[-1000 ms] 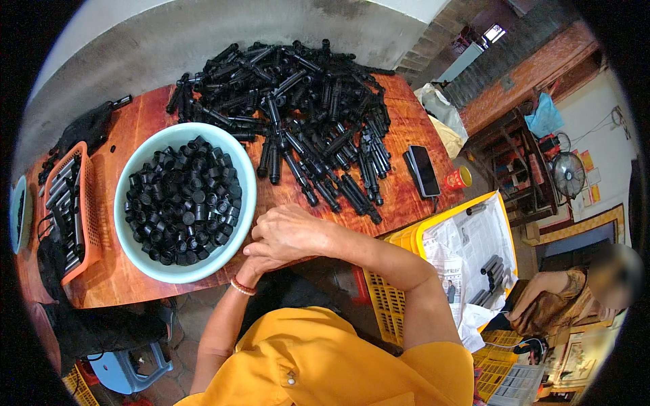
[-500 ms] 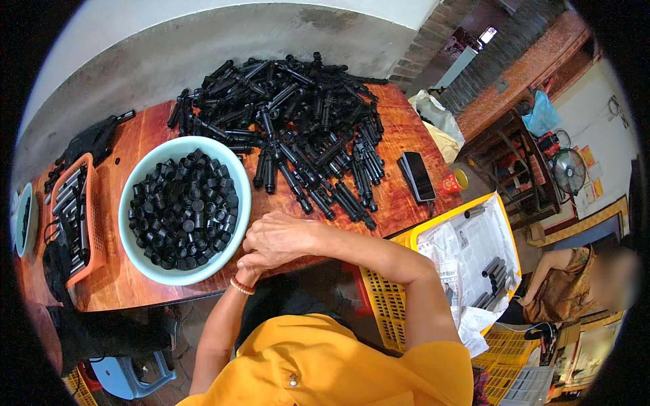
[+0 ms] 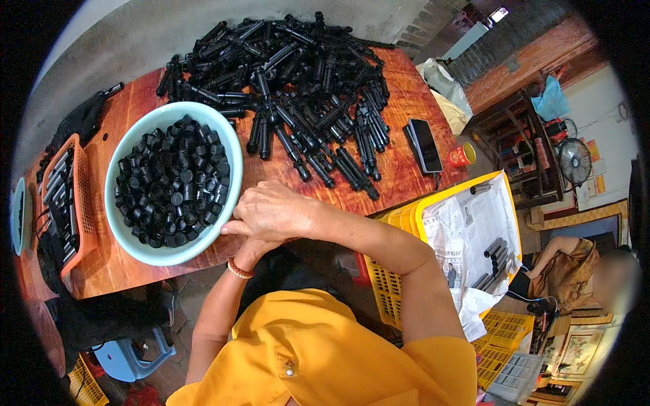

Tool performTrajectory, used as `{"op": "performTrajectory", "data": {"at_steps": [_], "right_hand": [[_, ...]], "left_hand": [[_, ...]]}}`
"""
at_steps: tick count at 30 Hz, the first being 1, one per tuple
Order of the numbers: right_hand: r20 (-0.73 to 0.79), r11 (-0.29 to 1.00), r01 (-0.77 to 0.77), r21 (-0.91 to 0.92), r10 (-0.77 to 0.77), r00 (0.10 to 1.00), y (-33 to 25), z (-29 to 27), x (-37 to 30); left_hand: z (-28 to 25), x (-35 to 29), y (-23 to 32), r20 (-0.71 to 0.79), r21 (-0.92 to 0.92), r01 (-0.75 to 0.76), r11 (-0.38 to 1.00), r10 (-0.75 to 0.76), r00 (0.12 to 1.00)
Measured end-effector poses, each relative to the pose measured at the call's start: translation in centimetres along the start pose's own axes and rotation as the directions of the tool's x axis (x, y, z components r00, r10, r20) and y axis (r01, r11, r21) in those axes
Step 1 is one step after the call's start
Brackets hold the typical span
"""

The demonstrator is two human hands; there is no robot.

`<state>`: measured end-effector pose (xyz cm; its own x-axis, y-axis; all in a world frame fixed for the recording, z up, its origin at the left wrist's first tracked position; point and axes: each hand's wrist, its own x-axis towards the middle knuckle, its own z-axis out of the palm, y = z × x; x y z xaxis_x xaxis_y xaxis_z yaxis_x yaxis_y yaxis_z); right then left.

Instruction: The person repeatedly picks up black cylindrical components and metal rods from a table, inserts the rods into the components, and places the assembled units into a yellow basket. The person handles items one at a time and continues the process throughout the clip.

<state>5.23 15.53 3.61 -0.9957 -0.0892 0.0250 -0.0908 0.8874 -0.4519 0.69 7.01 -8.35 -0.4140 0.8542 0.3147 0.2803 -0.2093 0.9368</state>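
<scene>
At the table's front edge, my right hand lies over my left hand, its fingers bent downward. My left hand, with a beaded bracelet at the wrist, is mostly covered, and its fingers are hidden. Anything held between the two hands is out of sight. Just left of them stands a pale blue bowl full of short black caps. Beyond the hands, a large heap of black tubes is spread over the wooden table.
An orange basket with dark and grey tubes stands at the left. A phone and a red-yellow cup are at the table's right. Beside it, a yellow crate carries a newspaper-lined tray. A person sits further right.
The view has shifted, so the table and its things appear higher in the picture. My hands remain together beside the bowl, the right still over the left.
</scene>
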Motion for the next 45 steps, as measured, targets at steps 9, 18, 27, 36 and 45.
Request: {"op": "performTrajectory", "data": {"at_steps": [9,18,27,36,45], "right_hand": [[-0.053,0.998,-0.040,-0.048,0.038,0.998,0.8,1.3,0.4],[-0.005,0.995,-0.023,-0.093,0.023,1.000,-0.4,0.5,-0.4],[-0.013,0.992,-0.030,-0.123,0.028,1.000,-0.1,1.1,-0.1],[-0.096,0.972,-0.014,-0.235,-0.009,0.995,-0.1,1.1,-0.1],[-0.042,0.954,-0.298,-0.015,0.298,0.954,-2.7,-0.6,-0.5]], "left_hand": [[1.2,0.2,-0.1,0.013,-0.011,-0.013,1.000,0.013,1.000],[1.2,-0.6,-0.2,0.014,-0.009,-0.013,1.000,0.013,1.000],[1.3,-0.6,-0.2,-0.009,-0.007,-0.017,1.000,0.017,1.000],[3.3,-0.8,-0.2,-0.046,-0.031,-0.051,0.998,0.049,0.998],[3.9,-0.6,-0.2,-0.209,0.088,-0.107,0.990,0.123,0.970]]}}
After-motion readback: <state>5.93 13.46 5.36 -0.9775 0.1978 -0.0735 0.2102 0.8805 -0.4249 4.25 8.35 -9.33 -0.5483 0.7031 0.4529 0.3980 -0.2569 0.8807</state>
